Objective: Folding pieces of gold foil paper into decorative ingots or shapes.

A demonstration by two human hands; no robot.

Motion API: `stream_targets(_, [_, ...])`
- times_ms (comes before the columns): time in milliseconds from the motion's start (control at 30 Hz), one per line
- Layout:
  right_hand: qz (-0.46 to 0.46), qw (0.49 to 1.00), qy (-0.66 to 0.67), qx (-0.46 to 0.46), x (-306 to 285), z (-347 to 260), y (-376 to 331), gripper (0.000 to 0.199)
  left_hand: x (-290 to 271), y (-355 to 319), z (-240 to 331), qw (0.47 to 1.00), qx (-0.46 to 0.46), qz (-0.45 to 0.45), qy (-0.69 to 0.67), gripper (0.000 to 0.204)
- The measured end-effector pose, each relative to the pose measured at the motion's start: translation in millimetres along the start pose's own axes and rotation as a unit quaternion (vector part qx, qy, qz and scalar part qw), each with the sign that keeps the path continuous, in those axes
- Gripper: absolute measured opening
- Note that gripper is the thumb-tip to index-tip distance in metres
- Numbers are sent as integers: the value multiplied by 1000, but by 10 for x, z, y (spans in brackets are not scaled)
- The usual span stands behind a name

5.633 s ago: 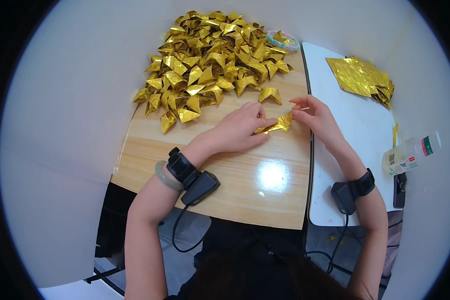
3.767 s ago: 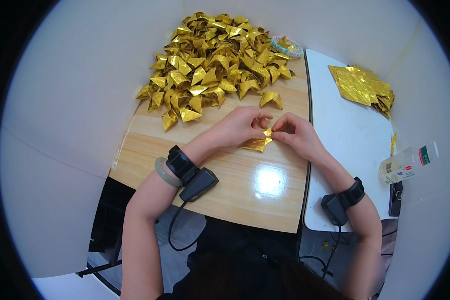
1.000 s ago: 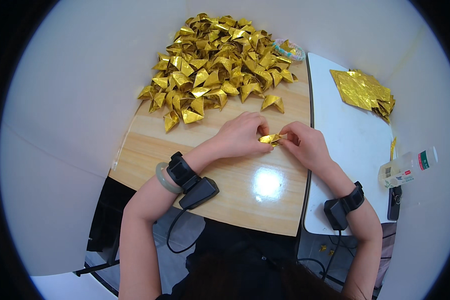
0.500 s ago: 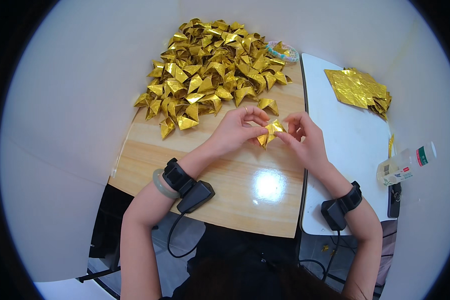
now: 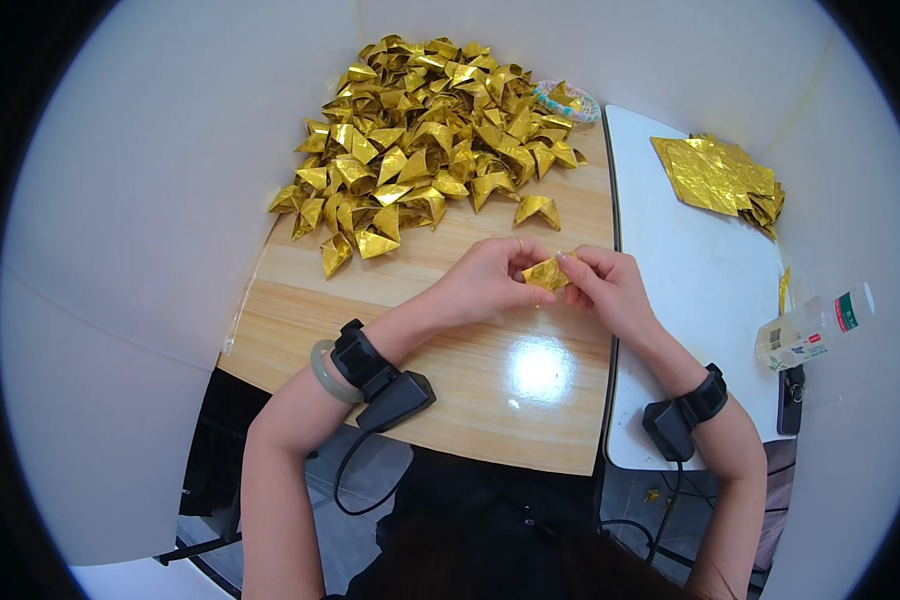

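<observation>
A small piece of folded gold foil paper (image 5: 544, 274) is pinched between my two hands, above the wooden table (image 5: 450, 370). My left hand (image 5: 490, 278) grips its left side with thumb and fingers. On its right side, my right hand (image 5: 610, 290) presses the thumb near the upper edge, with the other fingers curled behind. Both hands partly cover the paper. Beyond them lies a single folded gold paper ingot (image 5: 538, 211), just in front of a large heap of similar folded gold pieces (image 5: 410, 140).
A pastel ring-shaped band (image 5: 568, 102) lies at the heap's right edge. On the white table (image 5: 660, 250) to the right sit a stack of gold foil sheets (image 5: 715, 175), a clear plastic bottle (image 5: 795, 335) and a dark object (image 5: 790, 400). Pale partition walls (image 5: 130, 280) stand around.
My hands have come slightly nearer with the gold paper and closed in around it. The paper shows a flatter shape now, and my right thumb has moved onto its upper edge.
</observation>
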State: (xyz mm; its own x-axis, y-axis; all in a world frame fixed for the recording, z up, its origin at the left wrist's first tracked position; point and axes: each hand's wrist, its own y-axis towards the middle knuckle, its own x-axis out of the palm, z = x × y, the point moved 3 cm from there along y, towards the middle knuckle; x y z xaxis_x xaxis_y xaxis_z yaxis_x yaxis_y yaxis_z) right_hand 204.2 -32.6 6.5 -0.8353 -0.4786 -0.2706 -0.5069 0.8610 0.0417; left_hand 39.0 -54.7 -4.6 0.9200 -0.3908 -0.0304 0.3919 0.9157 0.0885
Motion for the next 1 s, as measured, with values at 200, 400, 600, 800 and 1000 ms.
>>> stream_targets(200, [29, 997, 62, 35, 11, -30, -27, 34, -5, -11, 71, 995, -100, -21, 11, 23])
stream_targets(400, [72, 996, 49, 21, 7, -47, -28, 30, -43, -22, 186, 948, 156, 164, 225, 24])
stream_targets(600, [70, 997, -11, -5, 20, -47, -22, 26, -67, -31, 188, 952, 115, 129, 252, 21])
stream_targets(800, [73, 990, -102, -69, 33, -74, -18, 20, -40, -42, 207, 943, 139, 157, 257, 16])
stream_targets(1000, [91, 977, -163, -107, 39, -109, -43, 18, -27, -66, 225, 935, 150, 151, 282, 18])
